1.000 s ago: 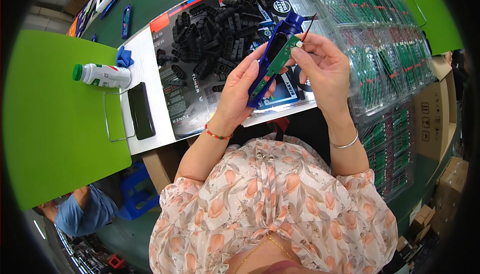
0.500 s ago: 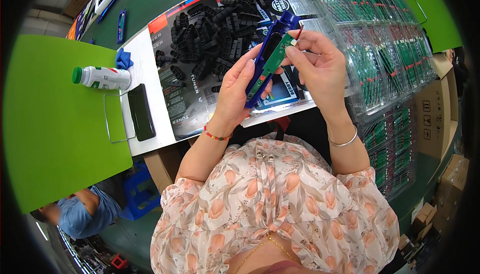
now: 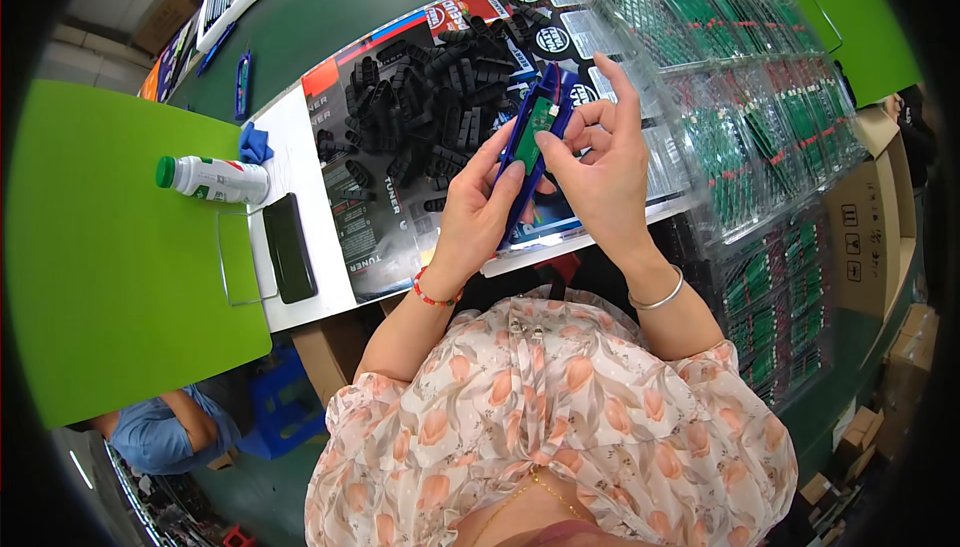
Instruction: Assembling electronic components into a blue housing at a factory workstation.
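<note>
A long dark-blue plastic casing (image 3: 567,82) is held slanted over the front of the table. In its hollow lies a narrow green circuit board (image 3: 541,119) with a small white connector near its upper end. My left hand (image 3: 478,209) is closed round the casing's lower part, its thumb lying on the board's lower end. My right hand (image 3: 608,172) presses its thumb on the board's upper half, with curled fingers at the casing's right side and the index finger raised. My fingers hide part of the casing. Beyond it, many black ribbed plastic pieces (image 3: 400,102) lie heaped on printed sheets.
Clear trays of green boards (image 3: 745,137) with red wires are stacked at the right. To the left are a black phone (image 3: 288,247), a white bottle with a green cap (image 3: 222,180), a blue cloth (image 3: 255,144) and a green panel (image 3: 120,247). A person in blue (image 3: 170,434) sits lower left.
The board has moved down and left, and now sits within the casing instead of above it. My right hand moved left with it, and its index finger has lifted.
</note>
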Demonstrator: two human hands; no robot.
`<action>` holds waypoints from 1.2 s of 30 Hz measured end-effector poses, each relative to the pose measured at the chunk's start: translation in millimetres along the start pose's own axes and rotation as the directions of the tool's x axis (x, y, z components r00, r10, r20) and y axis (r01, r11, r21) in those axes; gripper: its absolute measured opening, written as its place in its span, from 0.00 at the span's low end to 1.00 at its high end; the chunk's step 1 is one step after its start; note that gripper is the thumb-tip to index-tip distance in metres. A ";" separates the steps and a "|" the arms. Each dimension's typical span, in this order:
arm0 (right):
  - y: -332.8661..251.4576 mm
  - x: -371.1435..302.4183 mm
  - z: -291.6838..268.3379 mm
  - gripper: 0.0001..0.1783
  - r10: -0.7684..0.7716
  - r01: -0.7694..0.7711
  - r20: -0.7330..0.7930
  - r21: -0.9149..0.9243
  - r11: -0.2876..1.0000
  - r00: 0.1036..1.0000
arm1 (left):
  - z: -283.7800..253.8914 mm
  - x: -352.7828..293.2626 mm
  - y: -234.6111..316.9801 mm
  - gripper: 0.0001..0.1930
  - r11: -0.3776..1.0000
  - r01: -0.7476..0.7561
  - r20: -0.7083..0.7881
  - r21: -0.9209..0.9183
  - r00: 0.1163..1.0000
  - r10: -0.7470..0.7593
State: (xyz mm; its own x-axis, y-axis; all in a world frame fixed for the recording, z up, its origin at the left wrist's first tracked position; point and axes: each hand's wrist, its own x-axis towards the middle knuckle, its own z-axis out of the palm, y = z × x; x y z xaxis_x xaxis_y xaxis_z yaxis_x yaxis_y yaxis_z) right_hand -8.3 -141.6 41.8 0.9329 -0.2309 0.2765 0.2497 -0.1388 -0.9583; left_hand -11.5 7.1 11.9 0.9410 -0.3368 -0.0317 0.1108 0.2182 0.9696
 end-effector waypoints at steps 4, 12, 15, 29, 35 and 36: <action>7.0 5.4 1.0 0.34 0.109 -0.109 0.009 0.129 0.986 0.994 | -0.4 -1.3 1.9 0.25 1.000 -0.004 0.012 -0.002 1.000 0.004; 14.7 19.4 10.8 0.31 0.221 -0.234 0.090 0.168 0.958 0.971 | -21.3 11.6 21.2 0.25 0.979 0.018 -0.049 0.205 0.999 -0.008; 18.6 35.4 -5.9 0.29 0.269 -0.273 0.045 0.134 0.953 0.962 | -56.3 50.4 51.4 0.25 0.958 -0.047 -0.186 0.282 0.977 0.103; 59.0 38.2 -11.7 0.10 -0.008 0.070 0.150 -0.414 0.908 0.989 | -96.2 133.2 66.6 0.25 0.954 -0.184 -0.084 0.239 0.974 0.209; 59.4 53.7 -0.3 0.09 -0.040 0.125 0.173 -0.514 0.848 0.984 | -169.8 201.3 75.6 0.27 0.912 -0.093 -0.271 0.400 0.939 0.214; 63.8 59.4 0.9 0.09 -0.072 0.148 0.159 -0.539 0.830 0.985 | -192.8 221.4 75.9 0.27 0.927 -0.043 -0.313 0.372 0.935 0.169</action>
State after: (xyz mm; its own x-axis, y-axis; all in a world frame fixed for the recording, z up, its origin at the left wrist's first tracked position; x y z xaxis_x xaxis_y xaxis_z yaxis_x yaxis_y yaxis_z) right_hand 63.3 -163.3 -2.9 0.9418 -0.0642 0.3301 0.2052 -0.6679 -0.7154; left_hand 266.9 125.8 31.7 0.9983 0.0085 0.0580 -0.0566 -0.1236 0.9907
